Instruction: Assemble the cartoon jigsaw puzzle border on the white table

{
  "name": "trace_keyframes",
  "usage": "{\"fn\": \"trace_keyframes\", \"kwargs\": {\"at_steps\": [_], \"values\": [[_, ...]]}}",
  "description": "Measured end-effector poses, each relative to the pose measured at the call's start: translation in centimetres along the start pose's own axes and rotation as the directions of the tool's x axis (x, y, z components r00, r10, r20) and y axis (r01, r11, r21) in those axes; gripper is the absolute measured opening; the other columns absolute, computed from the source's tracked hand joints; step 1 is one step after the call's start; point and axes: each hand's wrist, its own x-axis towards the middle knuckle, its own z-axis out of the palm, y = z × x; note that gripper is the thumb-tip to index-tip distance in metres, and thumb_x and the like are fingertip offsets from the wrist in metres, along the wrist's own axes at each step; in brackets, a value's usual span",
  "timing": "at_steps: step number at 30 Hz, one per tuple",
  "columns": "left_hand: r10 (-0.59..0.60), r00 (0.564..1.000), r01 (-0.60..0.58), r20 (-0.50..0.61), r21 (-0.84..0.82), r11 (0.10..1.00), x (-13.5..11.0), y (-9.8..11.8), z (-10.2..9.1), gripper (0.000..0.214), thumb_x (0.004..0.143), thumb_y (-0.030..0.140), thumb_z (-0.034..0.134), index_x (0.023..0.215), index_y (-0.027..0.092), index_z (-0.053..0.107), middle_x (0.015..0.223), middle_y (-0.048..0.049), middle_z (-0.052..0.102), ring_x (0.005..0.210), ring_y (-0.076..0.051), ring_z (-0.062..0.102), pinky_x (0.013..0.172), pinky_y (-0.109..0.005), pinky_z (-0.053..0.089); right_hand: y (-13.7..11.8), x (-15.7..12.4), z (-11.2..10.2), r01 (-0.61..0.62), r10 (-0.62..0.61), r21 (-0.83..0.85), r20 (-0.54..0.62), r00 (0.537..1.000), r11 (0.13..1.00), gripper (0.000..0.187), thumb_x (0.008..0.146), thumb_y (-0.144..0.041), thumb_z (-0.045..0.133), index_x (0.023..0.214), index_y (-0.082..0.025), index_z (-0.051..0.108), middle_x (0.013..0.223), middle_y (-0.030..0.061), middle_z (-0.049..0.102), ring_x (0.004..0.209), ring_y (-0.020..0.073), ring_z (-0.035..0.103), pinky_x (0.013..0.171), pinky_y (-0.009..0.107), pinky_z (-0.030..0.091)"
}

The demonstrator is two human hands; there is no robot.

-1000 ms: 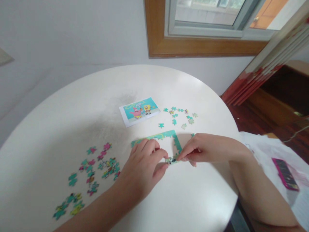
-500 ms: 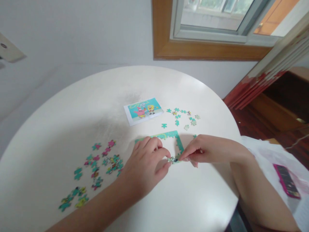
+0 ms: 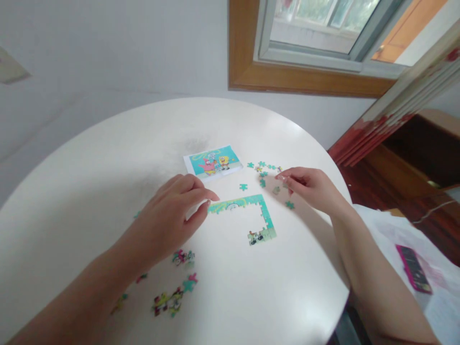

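Note:
A partly joined jigsaw puzzle (image 3: pixel 268 215) lies on the white table, its teal top and right edges and a short stretch at the bottom right linked together. My left hand (image 3: pixel 181 203) is at the puzzle's upper left end, index finger stretched out and thumb a little apart, holding nothing visible. Over the loose pieces to the right, my right hand (image 3: pixel 305 184) has thumb and fingertips pressed together; whether a piece is between them is hidden. A teal puzzle piece (image 3: pixel 290 205) lies just below that hand, and a pale piece (image 3: pixel 276 190) beside its fingers.
Behind the puzzle rests a picture card (image 3: pixel 215 163) with cartoon figures. Several loose pieces (image 3: pixel 167 303) lie at the front left, partly behind my left forearm. A lone teal piece (image 3: pixel 243 187) sits between card and puzzle. A pink-edged phone (image 3: pixel 413 268) is at the right.
My right hand has left the puzzle's bottom edge and moved up and right to the loose pieces. My left hand has drawn back up and left, uncovering the puzzle's joined bottom right part.

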Motion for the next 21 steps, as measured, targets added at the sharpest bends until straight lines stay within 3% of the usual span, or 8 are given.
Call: {"fn": "trace_keyframes", "kwargs": {"at_steps": [4, 7, 21], "values": [[0.012, 1.0, -0.012, 0.011, 0.042, 0.999, -0.1, -0.4, 0.0, 0.021, 0.096, 0.021, 0.047, 0.1, 0.021, 0.068, 0.096, -0.0042, 0.059, 0.092, -0.022, 0.055, 0.087, -0.038, 0.043, 1.3, 1.0, -0.4, -0.047, 0.046, -0.001, -0.233, 0.972, 0.999, 0.031, 0.088, -0.042, 0.06, 0.096, -0.016, 0.076, 0.071, 0.0039, 0.069, 0.057, 0.0129, 0.056, 0.053, 0.026, 0.041], [0.007, 1.0, -0.008, 0.027, 0.059, 0.998, -0.2, -0.6, -0.1, 0.021, 0.095, 0.022, 0.047, 0.1, 0.021, 0.068, 0.099, -0.0047, 0.059, 0.095, -0.023, 0.055, 0.088, -0.039, 0.043, 1.6, 1.3, -0.7, -0.079, 0.082, 0.02, -0.328, 0.941, 0.997, 0.033, 0.086, -0.044, 0.062, 0.096, -0.016, 0.075, 0.059, 0.0004, 0.061, 0.05, 0.0117, 0.051, 0.049, 0.025, 0.036], [0.004, 0.994, -0.01, 0.106, 0.051, 0.999, -0.8, -1.1, 0.0, 0.021, 0.094, 0.02, 0.047, 0.106, 0.022, 0.064, 0.106, -0.005, 0.062, 0.102, -0.023, 0.055, 0.092, -0.04, 0.045, 2.1, 1.7, -0.1, -0.121, 0.128, 0.04, -0.298, 0.946, 0.992, 0.034, 0.084, -0.043, 0.061, 0.093, -0.014, 0.075, 0.059, 0.0009, 0.061, 0.051, 0.0124, 0.051, 0.05, 0.026, 0.036]]}}
